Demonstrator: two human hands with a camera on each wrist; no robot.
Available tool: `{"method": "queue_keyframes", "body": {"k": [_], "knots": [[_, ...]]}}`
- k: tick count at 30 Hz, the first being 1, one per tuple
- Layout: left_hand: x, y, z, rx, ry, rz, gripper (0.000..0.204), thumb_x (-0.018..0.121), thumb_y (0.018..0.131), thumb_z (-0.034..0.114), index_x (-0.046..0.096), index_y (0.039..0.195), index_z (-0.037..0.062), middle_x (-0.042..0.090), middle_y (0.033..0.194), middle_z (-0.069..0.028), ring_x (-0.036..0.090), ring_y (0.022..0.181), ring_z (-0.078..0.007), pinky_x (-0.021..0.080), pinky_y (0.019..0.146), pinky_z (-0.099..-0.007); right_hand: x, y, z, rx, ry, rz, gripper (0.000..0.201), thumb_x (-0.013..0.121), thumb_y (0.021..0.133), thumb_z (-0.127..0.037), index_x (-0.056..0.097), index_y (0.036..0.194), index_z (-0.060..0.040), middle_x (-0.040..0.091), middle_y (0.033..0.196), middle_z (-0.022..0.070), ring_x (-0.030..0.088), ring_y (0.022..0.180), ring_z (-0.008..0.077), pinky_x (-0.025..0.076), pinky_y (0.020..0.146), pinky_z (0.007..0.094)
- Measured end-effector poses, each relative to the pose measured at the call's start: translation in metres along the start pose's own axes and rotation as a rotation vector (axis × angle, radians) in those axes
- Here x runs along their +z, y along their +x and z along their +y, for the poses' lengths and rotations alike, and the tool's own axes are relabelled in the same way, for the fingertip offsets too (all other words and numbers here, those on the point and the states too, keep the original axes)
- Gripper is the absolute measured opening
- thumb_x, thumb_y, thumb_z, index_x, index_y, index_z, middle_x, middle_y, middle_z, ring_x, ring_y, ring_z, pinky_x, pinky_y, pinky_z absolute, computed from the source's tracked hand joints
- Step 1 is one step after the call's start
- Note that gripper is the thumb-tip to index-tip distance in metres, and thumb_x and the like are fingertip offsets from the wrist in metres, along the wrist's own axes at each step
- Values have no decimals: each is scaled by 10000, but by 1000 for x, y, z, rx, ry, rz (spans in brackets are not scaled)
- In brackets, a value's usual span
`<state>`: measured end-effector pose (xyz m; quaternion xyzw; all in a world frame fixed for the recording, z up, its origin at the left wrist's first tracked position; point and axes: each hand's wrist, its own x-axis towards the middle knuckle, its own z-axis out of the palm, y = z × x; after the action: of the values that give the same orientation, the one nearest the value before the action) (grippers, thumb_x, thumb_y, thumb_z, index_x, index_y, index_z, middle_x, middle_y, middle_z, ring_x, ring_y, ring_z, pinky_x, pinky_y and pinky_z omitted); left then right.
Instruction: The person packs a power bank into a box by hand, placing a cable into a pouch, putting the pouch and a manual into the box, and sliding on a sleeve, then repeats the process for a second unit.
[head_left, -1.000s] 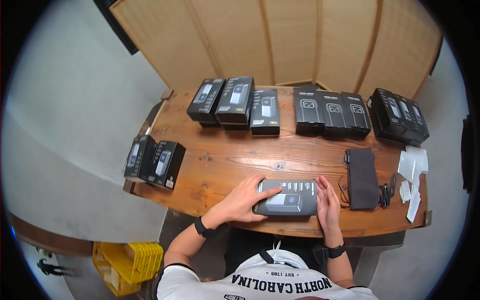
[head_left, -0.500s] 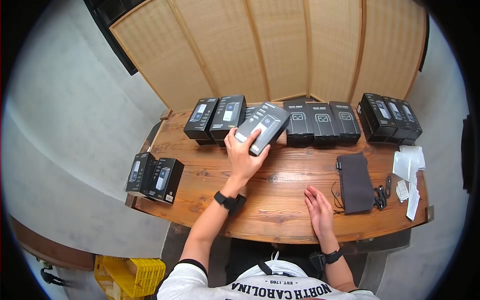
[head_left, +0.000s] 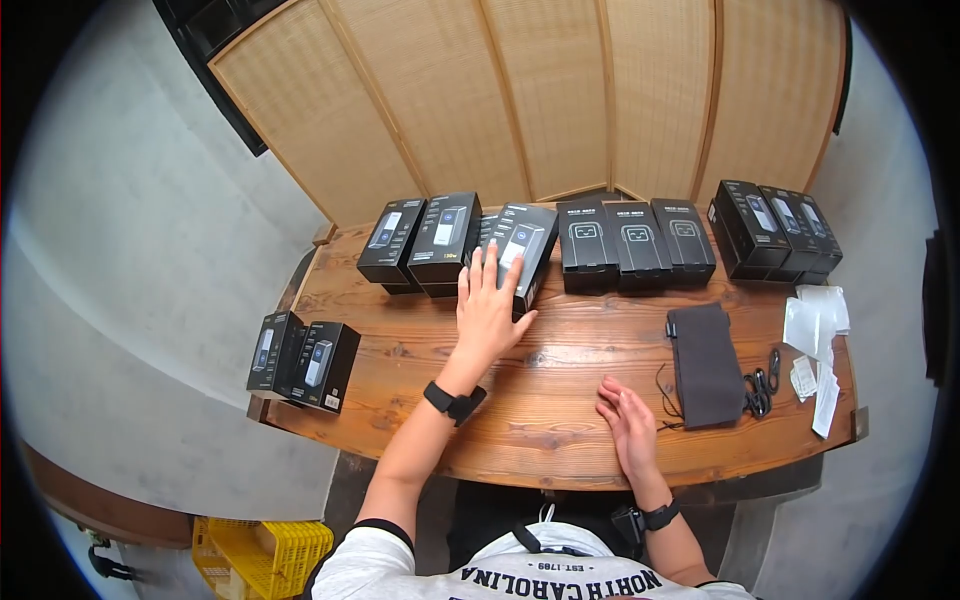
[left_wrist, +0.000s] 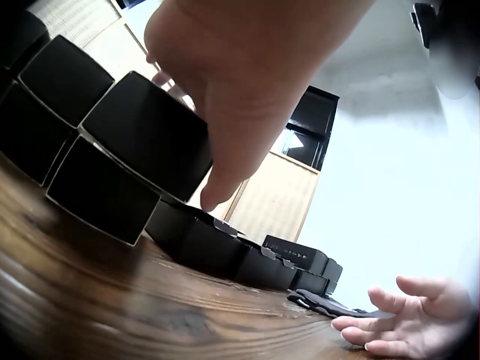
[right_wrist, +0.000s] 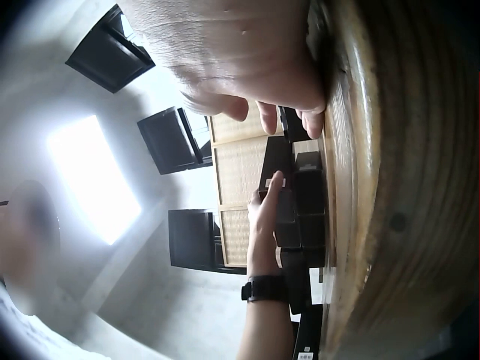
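Note:
A black printed box, with a white device pictured on its face, sits slightly skewed on a lower black box in the back row. My left hand rests on the upper box, its fingers stretched over the top face. In the left wrist view the thumb hangs down beside that box's right side. My right hand lies at the table's front edge, palm turned sideways and fingers loosely bent, holding nothing.
Two stacks of similar boxes stand left of it. Three boxes with line drawings and another group stand to the right. Two boxes sit at the left edge. A dark pouch, cables and white wrappers lie on the right.
The left hand carried the box from the table's front to the back row, set it on another box and loosened its grip. The right hand let go and stayed near the front edge.

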<state>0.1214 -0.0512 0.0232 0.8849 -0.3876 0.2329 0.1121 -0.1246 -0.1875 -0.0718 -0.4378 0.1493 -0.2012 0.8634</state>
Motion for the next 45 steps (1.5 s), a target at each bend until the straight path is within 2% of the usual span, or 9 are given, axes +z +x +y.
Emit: {"method": "queue_keyframes", "body": {"k": [4, 11, 19, 23, 29, 35, 37, 41, 45], "knots": [[-12, 14, -18, 349, -46, -112, 783, 816, 782, 180, 492, 1478, 333, 446, 1539, -114, 448, 1386, -331, 391, 1086, -442, 2, -1, -2, 17, -11, -9, 366, 494, 1083, -204, 581, 1323, 59, 531, 1447, 156, 537, 1306, 225, 464, 1080, 379], [2, 38, -20, 289, 37, -82, 583, 826, 775, 268, 624, 1321, 273, 554, 1373, -125, 531, 1213, -333, 444, 964, -436, -3, 2, 11, 1, -180, -46, 373, 486, 1089, -236, 612, 1266, 67, 648, 1271, 135, 626, 1159, 207, 499, 1030, 362], [14, 49, -18, 240, 67, -46, 559, 789, 831, 274, 610, 1357, 220, 560, 1382, -166, 525, 1243, -348, 409, 1035, -456, 5, -3, 1, -41, -317, -96, 335, 484, 1090, -204, 675, 1202, 47, 684, 1212, 102, 635, 1120, 169, 494, 1006, 310], [6, 19, -3, 300, 30, 89, 555, 745, 867, 181, 581, 1397, 169, 513, 1449, -200, 469, 1349, -376, 338, 1128, -529, 8, -5, -4, -28, -302, -89, 331, 486, 1088, -198, 674, 1199, 50, 674, 1210, 102, 629, 1132, 169, 489, 1009, 306], [-31, -71, 37, 331, -328, -189, 612, 753, 831, 128, 563, 1412, 157, 453, 1506, -189, 425, 1394, -383, 304, 1167, -551, 11, -6, -8, -37, -320, -111, 275, 525, 1068, -147, 673, 1205, 40, 660, 1212, 94, 618, 1147, 169, 478, 1019, 302], [-39, -137, 28, 154, -471, -401, 607, 739, 876, 186, 527, 1439, 106, 445, 1499, -203, 389, 1410, -403, 286, 1190, -531, 13, -11, -71, -31, -742, -308, 311, 582, 1021, -136, 617, 1300, -3, 597, 1311, 112, 556, 1268, 217, 447, 1070, 328], [-37, -149, 22, 60, -468, -429, 619, 741, 884, 203, 515, 1451, 100, 438, 1503, -211, 384, 1413, -410, 287, 1189, -534, 9, 6, -109, -269, -1093, -327, 406, 659, 962, -209, 592, 1319, -27, 558, 1366, 161, 511, 1324, 306, 386, 1128, 398], [-23, -157, 16, -17, -440, -444, 635, 683, 944, 330, 472, 1495, 97, 358, 1587, -209, 297, 1478, -413, 212, 1210, -571, -20, 70, -150, -489, -1481, -128, 498, 682, 942, -292, 553, 1347, -34, 493, 1425, 233, 464, 1365, 397, 379, 1138, 430], [-13, -160, 20, -15, -392, -415, 633, 643, 967, 363, 448, 1520, 125, 310, 1630, -183, 252, 1508, -403, 177, 1213, -580, -52, 153, -161, -398, -1757, 194, 686, 699, 919, -382, 450, 1456, -35, 320, 1566, 308, 367, 1430, 458, 374, 1128, 547]]}}
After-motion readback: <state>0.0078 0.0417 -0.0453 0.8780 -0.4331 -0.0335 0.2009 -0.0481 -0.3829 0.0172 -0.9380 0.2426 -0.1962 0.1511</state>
